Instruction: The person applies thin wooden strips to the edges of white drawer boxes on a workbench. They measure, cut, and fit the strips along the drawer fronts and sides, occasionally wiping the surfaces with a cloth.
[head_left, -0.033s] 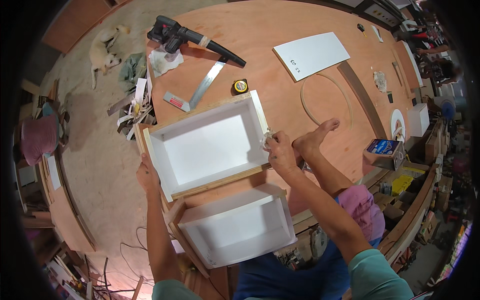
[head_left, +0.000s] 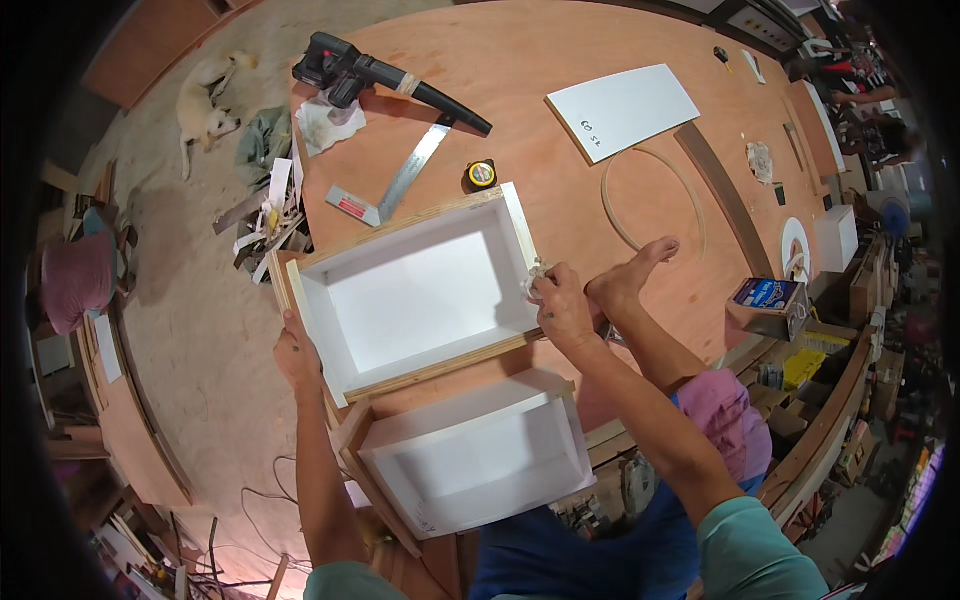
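A white-lined wooden drawer point(head_left: 420, 290) lies open side up on the plywood table. My left hand point(head_left: 297, 352) grips its left end panel, thumb along the outer edge; the fingertips on the far side are partly hidden. At the opposite end, my right hand point(head_left: 565, 308) is closed on a crumpled whitish cloth point(head_left: 537, 278), which presses against the outside of the drawer's right end. Just nearer to me rests a second white drawer point(head_left: 480, 460), tilted, close to my lap.
Beyond the drawer are a tape measure point(head_left: 481, 174), a metal try square point(head_left: 408, 170) and a black cordless blower point(head_left: 385, 80). A white panel point(head_left: 625, 112) and a curved edging strip point(head_left: 606, 190) lie right of them. My bare foot point(head_left: 630, 278) rests beside my right hand; a tin point(head_left: 768, 308) stands farther right.
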